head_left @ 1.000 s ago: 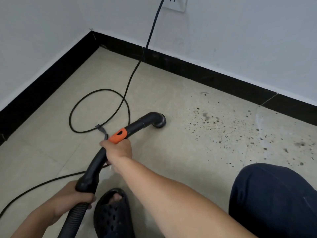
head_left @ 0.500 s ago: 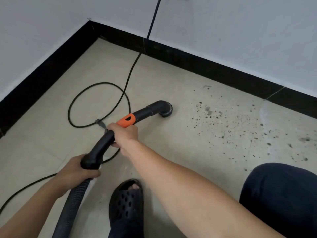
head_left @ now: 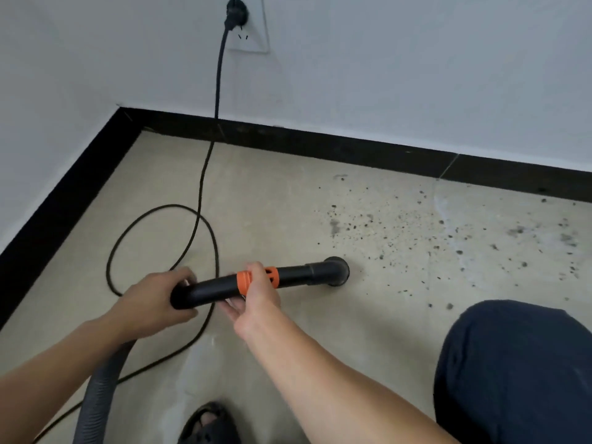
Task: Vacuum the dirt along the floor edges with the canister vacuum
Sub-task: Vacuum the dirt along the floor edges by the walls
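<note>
A black vacuum wand (head_left: 288,275) with an orange collar (head_left: 244,282) lies nearly level above the beige floor. Its round nozzle (head_left: 336,271) faces down onto the floor at the left edge of the scattered dark dirt (head_left: 400,229). My left hand (head_left: 153,299) grips the wand's bent rear end, where the grey ribbed hose (head_left: 99,389) joins. My right hand (head_left: 256,299) holds the wand at the orange collar, thumb over the top and fingers underneath. The canister itself is out of view.
A black power cord (head_left: 205,174) runs from the wall socket (head_left: 246,25) down to the floor and loops under the wand. Black skirting (head_left: 320,142) lines both walls and meets in a corner at the left. My knee (head_left: 512,373) and a black sandal (head_left: 208,424) are at the bottom.
The wand has swung right, bringing the nozzle to the dirt's edge. My left hand came up level with the right. The view tilted up, and the socket now shows.
</note>
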Demonstrator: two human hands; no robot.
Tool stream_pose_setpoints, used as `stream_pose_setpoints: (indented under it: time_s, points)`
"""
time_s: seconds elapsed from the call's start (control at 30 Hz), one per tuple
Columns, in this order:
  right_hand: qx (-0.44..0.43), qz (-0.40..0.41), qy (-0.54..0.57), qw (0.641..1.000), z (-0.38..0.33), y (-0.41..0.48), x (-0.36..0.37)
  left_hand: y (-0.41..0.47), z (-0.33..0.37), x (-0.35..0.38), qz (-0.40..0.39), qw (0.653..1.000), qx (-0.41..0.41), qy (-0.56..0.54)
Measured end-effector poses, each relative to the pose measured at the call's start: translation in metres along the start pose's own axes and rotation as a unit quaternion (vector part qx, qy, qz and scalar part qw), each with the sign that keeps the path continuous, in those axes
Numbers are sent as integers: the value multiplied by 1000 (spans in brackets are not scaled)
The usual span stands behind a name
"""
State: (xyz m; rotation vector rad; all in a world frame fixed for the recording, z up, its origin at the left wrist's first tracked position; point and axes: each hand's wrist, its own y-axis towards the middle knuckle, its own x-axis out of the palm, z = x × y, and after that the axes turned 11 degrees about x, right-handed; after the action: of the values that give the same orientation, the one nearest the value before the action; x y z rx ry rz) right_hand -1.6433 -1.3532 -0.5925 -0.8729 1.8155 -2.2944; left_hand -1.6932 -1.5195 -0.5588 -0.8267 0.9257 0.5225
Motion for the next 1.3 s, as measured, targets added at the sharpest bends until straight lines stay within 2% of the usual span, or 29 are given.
stream_pose_setpoints:
  time_s: [0.07, 0.13, 0.2, 0.27, 0.33, 0.4, 0.47, 0.53, 0.77, 1.0, 1.07, 1.13, 1.3]
  points:
    - [-2, -20, -13, 1000, -7, 3, -7, 23, 13, 12, -31, 999, 34, -1]
    - [-17, -19, -5, 1000, -20, 10, -18, 40, 18, 29, -34, 995, 75, 55]
    - [-43, 8, 22, 999, -37, 20, -32, 50, 14, 42, 15, 987, 122, 105]
    - [-73, 26, 43, 996, -48, 30, -45, 55, 5, 53, 79, 963, 196, 165]
    - [-92, -1, 44, 995, -52, 36, -50, 57, 1, 55, 91, 951, 224, 192]
    - [-98, -40, 29, 994, -52, 37, -52, 56, 2, 52, 70, 961, 213, 163]
    - [-98, -63, 8, 993, -52, 29, -56, 54, 11, 44, -31, 980, 164, 110]
    - [-98, -70, -14, 993, -53, 20, -63, 54, 19, 45, -104, 981, 144, 74]
    - [-163, -5, -118, 980, -81, 32, -25, 74, 11, 51, -29, 992, 114, 40]
    - [-165, 57, -112, 978, -23, 78, 8, 51, -56, 37, -131, 987, 62, -66]
    - [-181, 65, -98, 976, -21, 84, 19, 52, -67, 34, -135, 984, 58, -101]
    - [-203, 73, -112, 970, -42, 84, 29, 67, -61, 33, -107, 984, 62, -131]
    - [-268, 106, -106, 952, -130, 59, 24, 135, -4, 38, -21, 987, 96, -125]
